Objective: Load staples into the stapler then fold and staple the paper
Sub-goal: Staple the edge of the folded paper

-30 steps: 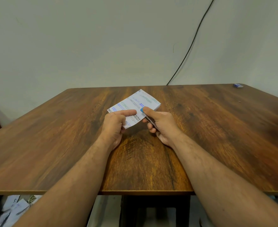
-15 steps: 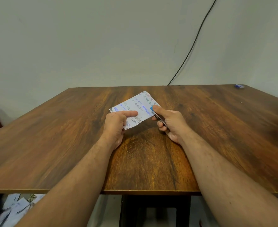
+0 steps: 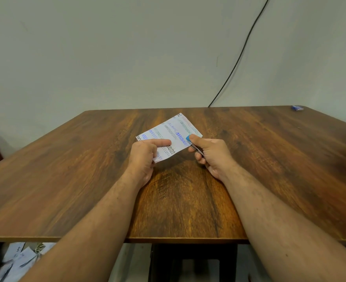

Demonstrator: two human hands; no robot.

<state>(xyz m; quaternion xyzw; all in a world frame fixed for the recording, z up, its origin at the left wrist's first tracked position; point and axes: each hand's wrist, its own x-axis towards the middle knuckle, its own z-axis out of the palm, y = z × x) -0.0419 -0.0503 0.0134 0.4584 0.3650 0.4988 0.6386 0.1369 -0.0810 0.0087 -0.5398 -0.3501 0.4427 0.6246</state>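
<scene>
A folded white paper [image 3: 173, 132] with blue and grey squiggle print is held above the middle of the wooden table [image 3: 269, 159]. My left hand [image 3: 145, 155] pinches its near left corner, index finger laid across the top. My right hand [image 3: 208, 155] grips a small stapler [image 3: 190, 140] with a blue tip and metal body, clamped over the paper's right edge. Most of the stapler is hidden in my fist.
A small blue box [image 3: 297, 107] lies at the table's far right corner. A black cable [image 3: 239, 55] runs down the wall behind the table. Loose papers [image 3: 15, 259] lie on the floor below the near left edge.
My right hand with the stapler has shifted right along the paper's edge, from near my left thumb to the right side. The paper turned slightly; my left hand kept its hold.
</scene>
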